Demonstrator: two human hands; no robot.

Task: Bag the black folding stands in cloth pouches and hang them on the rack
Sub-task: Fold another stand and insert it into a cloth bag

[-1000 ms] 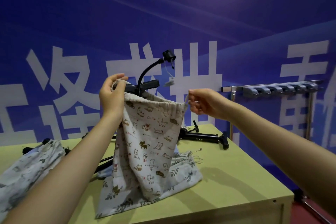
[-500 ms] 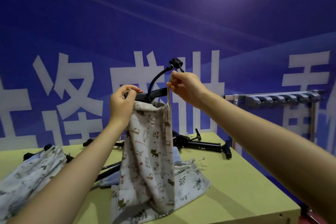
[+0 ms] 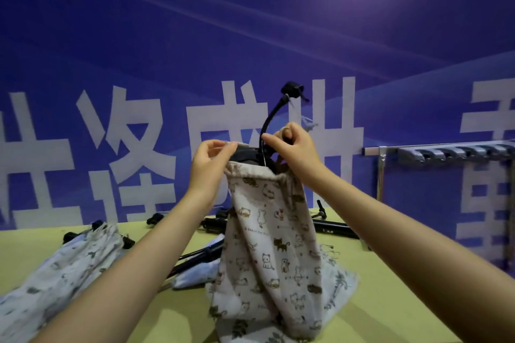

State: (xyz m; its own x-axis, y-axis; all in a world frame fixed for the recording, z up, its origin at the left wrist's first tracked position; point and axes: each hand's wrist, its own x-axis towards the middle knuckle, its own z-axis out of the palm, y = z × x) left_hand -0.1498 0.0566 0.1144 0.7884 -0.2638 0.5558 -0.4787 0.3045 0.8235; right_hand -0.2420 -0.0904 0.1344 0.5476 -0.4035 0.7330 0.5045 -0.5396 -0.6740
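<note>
A cat-print cloth pouch (image 3: 267,245) stands upright on the table with a black folding stand (image 3: 274,122) inside; the stand's curved neck and head stick out of the top. My left hand (image 3: 210,160) pinches the left side of the pouch's mouth. My right hand (image 3: 295,147) pinches the drawstring at the right side of the mouth, close to the stand's neck. The rack (image 3: 451,149), a metal bar with grey hooks, stands at the right.
Another black stand (image 3: 331,227) lies on the yellow-green table (image 3: 390,281) behind the pouch. A second patterned pouch (image 3: 67,267) with black parts lies at the left. More cloth and a black rod (image 3: 195,257) lie under the upright pouch. A blue banner wall is behind.
My right hand came in from the right to the pouch's mouth, and the mouth has gathered narrower around the stand. The camera has tilted upward.
</note>
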